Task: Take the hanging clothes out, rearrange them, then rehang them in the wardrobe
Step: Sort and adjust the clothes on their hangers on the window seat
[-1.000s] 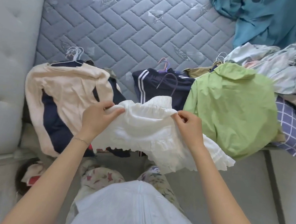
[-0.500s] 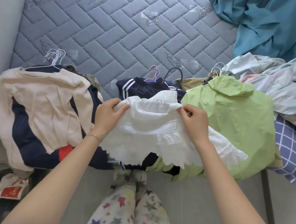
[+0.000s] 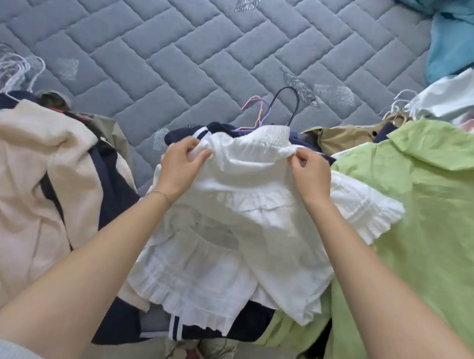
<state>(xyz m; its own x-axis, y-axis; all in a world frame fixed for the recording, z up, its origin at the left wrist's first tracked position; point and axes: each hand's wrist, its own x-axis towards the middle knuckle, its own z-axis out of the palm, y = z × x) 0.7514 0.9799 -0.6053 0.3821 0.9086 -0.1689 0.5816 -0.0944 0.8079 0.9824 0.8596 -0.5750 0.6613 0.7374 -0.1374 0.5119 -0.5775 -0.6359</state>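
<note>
White ruffled garment [image 3: 243, 223] is pinched at its top edge by left hand [image 3: 180, 168] and right hand [image 3: 310, 176], dark hanger hook [image 3: 288, 103] just beyond the fingertips.

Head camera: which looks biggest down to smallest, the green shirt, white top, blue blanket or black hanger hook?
1. green shirt and white top: about alike, too close to rank.
2. blue blanket, cut off by the picture's edge.
3. black hanger hook.
</note>
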